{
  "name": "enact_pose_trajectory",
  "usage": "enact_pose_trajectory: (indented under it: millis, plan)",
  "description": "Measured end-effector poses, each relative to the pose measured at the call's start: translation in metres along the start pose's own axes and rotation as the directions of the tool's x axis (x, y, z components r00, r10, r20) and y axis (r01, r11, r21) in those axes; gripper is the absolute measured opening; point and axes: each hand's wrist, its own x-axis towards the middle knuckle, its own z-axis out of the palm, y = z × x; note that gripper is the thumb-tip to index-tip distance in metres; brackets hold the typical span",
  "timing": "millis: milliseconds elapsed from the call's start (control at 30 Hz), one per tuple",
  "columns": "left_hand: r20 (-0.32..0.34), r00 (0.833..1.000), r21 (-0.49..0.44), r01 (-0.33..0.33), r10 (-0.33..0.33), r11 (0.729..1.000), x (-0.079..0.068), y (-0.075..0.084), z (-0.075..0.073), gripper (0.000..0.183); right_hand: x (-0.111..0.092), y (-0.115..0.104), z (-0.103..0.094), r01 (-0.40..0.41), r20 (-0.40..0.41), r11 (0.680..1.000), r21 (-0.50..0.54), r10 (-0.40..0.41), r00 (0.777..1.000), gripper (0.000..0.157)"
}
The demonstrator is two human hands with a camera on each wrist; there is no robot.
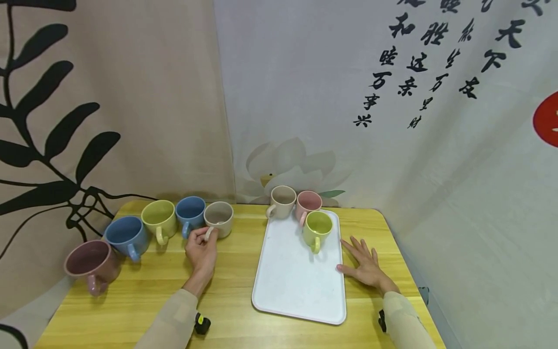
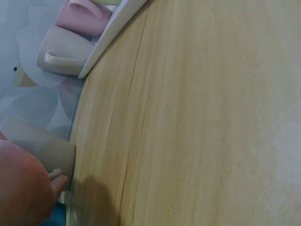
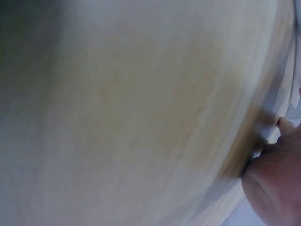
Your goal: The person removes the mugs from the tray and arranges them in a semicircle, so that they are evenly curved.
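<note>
Left hand (image 1: 202, 254) pinches handle (image 1: 209, 234) of grey mug (image 1: 223, 220) | mug at 10 o'clock from tray (image 1: 296, 281) | right hand (image 1: 365, 264) spread, tray's 3 o'clock edge | best: hold level, ease clear of blue mug (image 1: 190, 217) at 9 o'clock

Lt. wood bench (image 1: 231, 291), grain visible. Beige cloth (image 1: 165, 97) w/ blk leafy-branch print (image 1: 61, 131) behind far L corner. Pale grey cloth (image 1: 305, 72) behind rest of far edge: lotus print (image 1: 296, 160) just abv it, blk Chinese chars (image 1: 510, 34) high abv far R corner, red disc (image 1: 547, 118), pt. cut off, beyond R edge.
</note>
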Motion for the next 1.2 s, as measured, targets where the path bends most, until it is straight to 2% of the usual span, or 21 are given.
enact_pose_trajectory:
  millis: [133,367,533,733,933,1200]
  plan:
    - [0.011,1.000,0.023,-0.015,0.015,1.000,0.002,-0.009,-0.003,0.027,0.000,-0.001,0.000,0.002,-0.001,1.000,0.003,-0.002,1.000,0.094]
    - [0.043,0.999,0.094,0.010,-0.014,0.996,-0.004,-0.007,-0.007,0.035,-0.001,-0.003,-0.001,-0.003,0.001,1.000,0.002,0.003,1.000,0.094]
    - [0.071,0.997,0.137,-0.017,0.007,0.990,-0.006,-0.005,-0.011,0.044,-0.001,-0.002,-0.002,-0.002,0.004,1.000,-0.001,0.002,1.000,0.094]
    - [0.124,0.992,0.119,-0.044,0.029,0.992,-0.010,-0.002,-0.015,0.054,0.000,-0.002,-0.001,0.005,0.001,1.000,0.003,-0.005,1.000,0.094]
    - [0.196,0.981,0.134,-0.030,0.003,0.991,-0.015,0.000,-0.019,0.074,0.000,0.001,0.000,0.011,0.001,1.000,-0.004,-0.011,1.000,0.093]
    - [0.245,0.968,0.201,-0.107,0.056,0.974,-0.025,-0.002,-0.026,0.095,0.002,0.002,0.001,0.013,-0.001,1.000,-0.016,-0.013,1.000,0.093]
